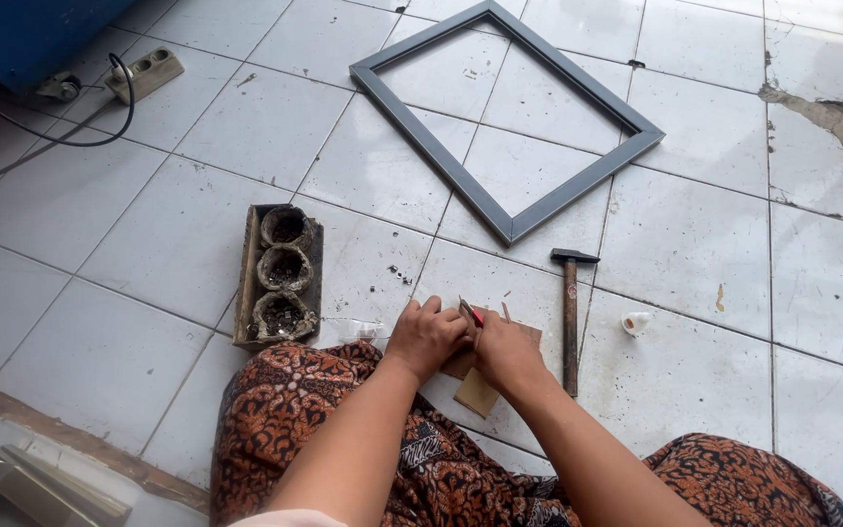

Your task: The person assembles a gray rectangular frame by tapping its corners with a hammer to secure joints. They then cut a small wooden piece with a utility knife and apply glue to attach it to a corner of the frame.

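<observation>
At the upper left of the frame a blue cabinet point(26, 34) stands beside a beige power strip point(145, 74), with a black cable point(100, 132) looping across the white tiled floor point(148, 244). Lower, left of centre, a long wooden tray point(279, 276) lies with its long axis running up and down the picture; three crusted round cups point(285, 266) sit in it in a row.

Just right of the tray, at bottom centre, the left hand point(425, 337) is curled closed, knuckles up, and presses against the right hand point(507, 353). Between them a small tool with a red handle point(472, 314) sticks up and slightly leftward, its tip pointing toward the top of the frame; both hands close around it, though which fingers actually pinch it cannot be told. Under the hands lies a flat brown piece of card point(477, 392), mostly covered by them, one corner poking out toward the patterned cloth point(324, 410) over the lap.

The grey metal frame point(505, 118) lies well apart, above the hands at upper centre, turned like a diamond with one corner pointing down toward them.

Just right of the right hand a hammer point(571, 314) lies with its handle running up and down, head away from the person; that hand is the nearer one. Further right sits a small white cap point(635, 321).
</observation>
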